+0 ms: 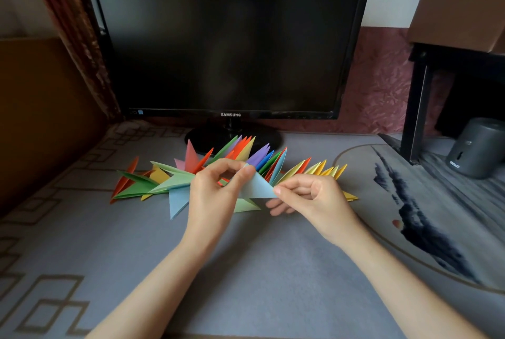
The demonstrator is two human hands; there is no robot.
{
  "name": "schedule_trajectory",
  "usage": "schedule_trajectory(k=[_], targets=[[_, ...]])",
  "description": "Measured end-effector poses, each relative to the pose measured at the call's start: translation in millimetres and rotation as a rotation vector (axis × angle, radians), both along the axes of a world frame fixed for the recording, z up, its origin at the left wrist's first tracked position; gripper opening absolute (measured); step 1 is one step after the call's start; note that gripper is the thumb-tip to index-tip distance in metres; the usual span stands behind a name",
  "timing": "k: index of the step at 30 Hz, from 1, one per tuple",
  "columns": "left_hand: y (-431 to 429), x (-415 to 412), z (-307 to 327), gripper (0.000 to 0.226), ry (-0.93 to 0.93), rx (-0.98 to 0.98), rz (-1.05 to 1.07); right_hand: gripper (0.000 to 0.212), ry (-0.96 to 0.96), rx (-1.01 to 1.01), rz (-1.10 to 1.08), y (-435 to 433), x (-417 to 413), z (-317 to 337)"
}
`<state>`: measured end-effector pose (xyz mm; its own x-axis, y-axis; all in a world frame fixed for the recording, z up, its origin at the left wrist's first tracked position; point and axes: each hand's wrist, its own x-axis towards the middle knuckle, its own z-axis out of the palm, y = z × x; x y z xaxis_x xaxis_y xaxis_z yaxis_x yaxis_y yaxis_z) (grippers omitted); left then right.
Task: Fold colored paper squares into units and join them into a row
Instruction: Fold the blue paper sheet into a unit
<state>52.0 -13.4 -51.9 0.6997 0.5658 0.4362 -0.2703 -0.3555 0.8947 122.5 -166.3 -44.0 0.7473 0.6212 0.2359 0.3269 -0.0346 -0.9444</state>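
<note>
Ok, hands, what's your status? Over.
Left hand and right hand both pinch light blue paper unit. Row of coloured units just behind. Nothing blocking.

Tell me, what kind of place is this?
Probably a home desk: a dark Samsung monitor stands on a patterned grey mat, a curtain hangs at the left, and colored paper units lie before it.

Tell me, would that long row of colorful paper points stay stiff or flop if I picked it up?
Probably floppy: the row is many thin folded pieces, and its left end sprawls flat. Likely very light, being only paper. It might come apart, since only folds seem to join it.
</note>
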Motion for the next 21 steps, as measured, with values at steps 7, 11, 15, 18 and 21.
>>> schedule_trajectory(k=[7,11,15,18,21], targets=[[0.9,0.3,-0.2,0.013,-0.027,-0.060,-0.005,0.011,-0.029,-0.031,-0.007,1.0,0.1,1.0],[0.8,0.3,0.8,0.013,-0.026,-0.071,0.000,0.011,-0.052,-0.033,-0.018,-0.8,-0.3,1.5],[-1.3,1.0,0.4,0.014,0.002,-0.076,0.003,0.011,-0.087,-0.057,-0.026,-1.5,0.6,0.6],[2.3,0.2,3.0,0.016,-0.021,-0.123,0.026,0.012,-0.110,-0.068,-0.030,-3.9,1.6,0.3],[7.1,-1.0,3.4,0.015,-0.019,-0.109,-0.001,0.014,-0.116,-0.039,-0.079,-5.3,5.2,0.6]])
